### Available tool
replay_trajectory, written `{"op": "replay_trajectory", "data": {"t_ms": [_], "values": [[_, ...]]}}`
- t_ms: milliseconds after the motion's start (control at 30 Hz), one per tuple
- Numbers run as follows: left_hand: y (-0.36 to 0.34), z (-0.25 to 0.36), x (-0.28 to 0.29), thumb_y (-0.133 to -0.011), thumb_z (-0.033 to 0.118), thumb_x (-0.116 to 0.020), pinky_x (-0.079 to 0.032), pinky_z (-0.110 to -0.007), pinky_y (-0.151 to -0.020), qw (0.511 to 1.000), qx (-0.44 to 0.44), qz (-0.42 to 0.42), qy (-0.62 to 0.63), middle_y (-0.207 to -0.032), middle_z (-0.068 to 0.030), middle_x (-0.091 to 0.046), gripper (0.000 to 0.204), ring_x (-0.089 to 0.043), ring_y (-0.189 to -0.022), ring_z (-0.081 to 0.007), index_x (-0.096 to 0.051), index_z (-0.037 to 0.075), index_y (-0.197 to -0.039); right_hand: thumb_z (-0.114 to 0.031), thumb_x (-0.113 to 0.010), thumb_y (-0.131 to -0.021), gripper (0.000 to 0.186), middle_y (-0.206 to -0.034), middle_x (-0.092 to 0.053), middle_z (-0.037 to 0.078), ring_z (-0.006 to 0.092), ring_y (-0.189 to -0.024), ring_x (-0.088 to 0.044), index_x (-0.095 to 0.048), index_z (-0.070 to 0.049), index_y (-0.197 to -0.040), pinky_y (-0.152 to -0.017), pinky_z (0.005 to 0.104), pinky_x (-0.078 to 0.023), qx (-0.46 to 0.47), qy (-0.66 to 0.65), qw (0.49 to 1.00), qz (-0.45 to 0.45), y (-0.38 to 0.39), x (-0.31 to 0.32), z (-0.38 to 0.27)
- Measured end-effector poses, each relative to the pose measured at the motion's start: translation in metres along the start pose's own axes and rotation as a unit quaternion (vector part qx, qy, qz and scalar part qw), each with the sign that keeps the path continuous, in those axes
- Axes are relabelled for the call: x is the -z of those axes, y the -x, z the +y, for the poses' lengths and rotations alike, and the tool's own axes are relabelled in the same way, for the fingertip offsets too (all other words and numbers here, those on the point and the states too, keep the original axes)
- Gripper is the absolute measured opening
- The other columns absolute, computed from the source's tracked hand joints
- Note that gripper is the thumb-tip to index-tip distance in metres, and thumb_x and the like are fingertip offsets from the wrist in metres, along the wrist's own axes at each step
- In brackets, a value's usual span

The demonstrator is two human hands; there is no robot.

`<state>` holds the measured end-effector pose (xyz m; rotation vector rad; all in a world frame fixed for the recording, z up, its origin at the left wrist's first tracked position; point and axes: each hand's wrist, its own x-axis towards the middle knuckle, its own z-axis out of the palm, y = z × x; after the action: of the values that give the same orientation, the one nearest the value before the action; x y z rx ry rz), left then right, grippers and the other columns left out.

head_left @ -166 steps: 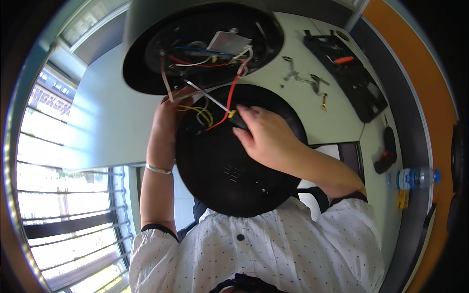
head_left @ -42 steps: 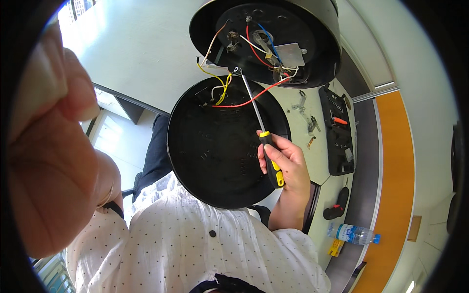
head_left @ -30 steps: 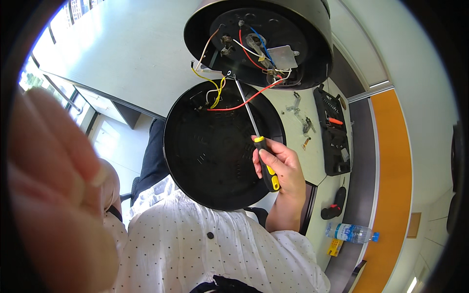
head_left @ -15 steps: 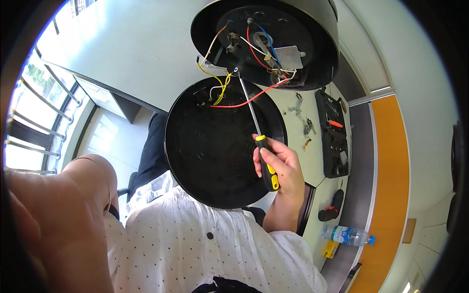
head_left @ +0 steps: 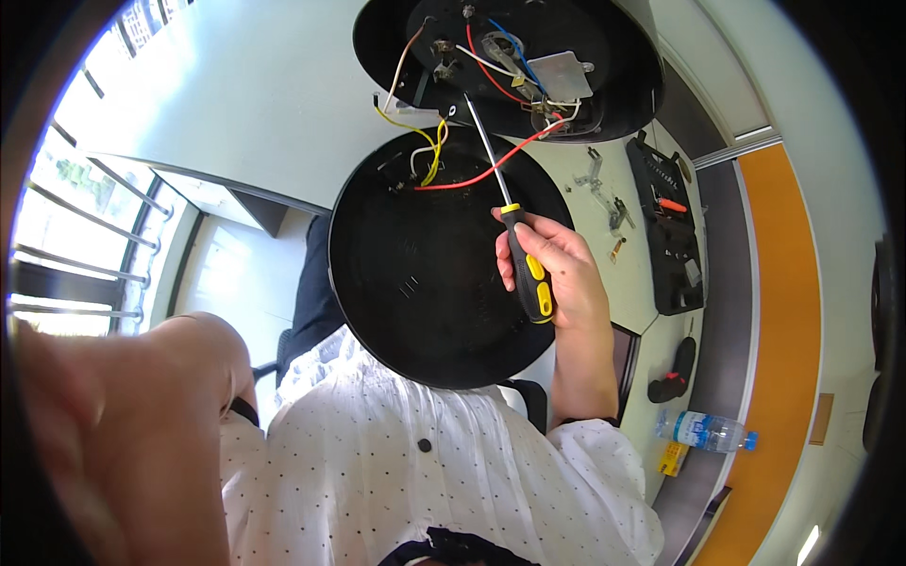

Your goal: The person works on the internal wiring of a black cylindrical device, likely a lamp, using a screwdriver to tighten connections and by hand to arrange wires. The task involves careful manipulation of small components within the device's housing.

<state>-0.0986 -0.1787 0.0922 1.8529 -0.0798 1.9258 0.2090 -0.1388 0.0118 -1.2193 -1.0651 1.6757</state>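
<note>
My right hand [head_left: 564, 269] is closed around the black and yellow handle of a screwdriver [head_left: 530, 264]. Its long metal shaft points away from me, with the tip just in front of a tilted black appliance housing [head_left: 623, 71]. A small ring terminal [head_left: 452, 110] on a wire stands beside the shaft, apart from it. Below the housing lies a round black base cover [head_left: 425, 292]. A red wire [head_left: 491, 172] and yellow wires [head_left: 435, 156] run near its far edge. My left arm [head_left: 142, 424] is raised close to the camera, blurred, its fingers hidden.
On the pale table [head_left: 236, 94] at the right lie loose metal brackets [head_left: 590, 174], an open black tool case [head_left: 668, 245] and a black and red power tool [head_left: 674, 373]. A plastic bottle [head_left: 713, 432] and a small yellow box [head_left: 672, 459] are nearer me. Window bars [head_left: 80, 250] stand at left.
The screwdriver tip, earlier at the ring terminal, is now apart from it and farther forward. The whole view has shifted a little. My right hand still grips the handle.
</note>
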Motion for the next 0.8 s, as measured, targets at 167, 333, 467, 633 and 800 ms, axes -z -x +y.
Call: {"op": "replay_trajectory", "data": {"t_ms": [167,333,467,633,800], "values": [[0.028,-0.076,-0.016,-0.089,0.006,-0.05,-0.043,-0.021,-0.055,0.939,0.179,0.163,-0.243,-0.093,-0.0151,-0.063,0.022,-0.058,-0.071,-0.0123,-0.06,-0.001,-0.107,-0.012,-0.048,-0.089,0.034,-0.076,-0.056,0.009,0.013,-0.059,-0.055,-0.047,0.009,-0.115,-0.052,0.0245,-0.047,-0.034,-0.055,0.997,-0.034,-0.004,0.0,-0.002],[0.059,-0.136,-0.006,-0.089,0.004,-0.047,-0.049,-0.033,-0.084,0.901,0.367,0.203,-0.106,-0.102,-0.0181,-0.061,0.022,-0.06,-0.097,-0.0237,-0.058,-0.007,-0.104,-0.017,-0.051,-0.089,0.028,-0.07,-0.056,0.008,0.0125,-0.055,-0.054,-0.053,0.004,-0.106,-0.049,0.0258,-0.046,-0.053,-0.085,0.994,-0.035,-0.005,-0.008,-0.007],[0.06,-0.159,-0.011,-0.091,0.01,-0.044,-0.043,-0.035,-0.094,0.863,0.449,0.228,0.032,-0.11,-0.0212,-0.057,0.029,-0.054,-0.107,-0.0273,-0.053,-0.01,-0.11,-0.019,-0.054,-0.088,0.027,-0.069,-0.055,0.007,0.0122,-0.054,-0.053,-0.053,0.004,-0.103,-0.048,0.0261,-0.045,-0.059,-0.111,0.991,-0.039,-0.005,-0.012,-0.009],[0.068,-0.191,-0.005,-0.094,0.025,-0.036,-0.038,-0.038,-0.097,0.831,0.467,0.216,0.213,-0.114,-0.0219,-0.055,0.041,-0.053,-0.108,-0.0297,-0.05,-0.008,-0.115,-0.018,-0.056,-0.088,0.024,-0.068,-0.054,0.007,0.0127,-0.054,-0.053,-0.053,0.003,-0.101,-0.047,0.0265,-0.044,-0.064,-0.149,0.986,-0.046,-0.007,-0.016,-0.007],[0.066,-0.195,-0.005,-0.094,0.032,-0.038,-0.042,-0.038,-0.089,0.822,0.48,0.177,0.251,-0.086,-0.0127,-0.061,0.046,-0.058,-0.092,-0.0242,-0.053,-0.009,-0.109,-0.017,-0.055,-0.088,0.024,-0.069,-0.054,0.007,0.0131,-0.053,-0.053,-0.053,0.003,-0.101,-0.047,0.0266,-0.044,-0.071,-0.184,0.979,-0.052,-0.007,-0.017,-0.005]]}}
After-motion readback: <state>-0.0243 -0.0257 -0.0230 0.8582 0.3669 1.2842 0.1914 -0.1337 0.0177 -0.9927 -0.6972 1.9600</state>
